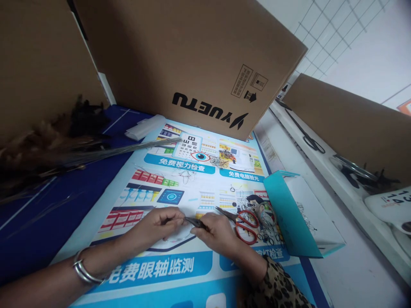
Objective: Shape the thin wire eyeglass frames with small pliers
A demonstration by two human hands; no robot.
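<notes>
While a brown carton [192,47] walls off the back, a printed sheet [128,297] covers part of the counter [32,244]. Teal box [290,218], open, right side, thin bent wire inside. Long wire bundle [135,148] lies at left, looks like straight stock left. Wire loops [269,237] lie heaped by the box, likely finished bits; I'd call it partway. Red-handled scissors [237,220] lie between the loops and the right hand [218,233], which is wrapped around dark pliers [195,222]. Left hand [165,220]: fingers pinched right at the pliers' tip; any wire there is too fine to see.
</notes>
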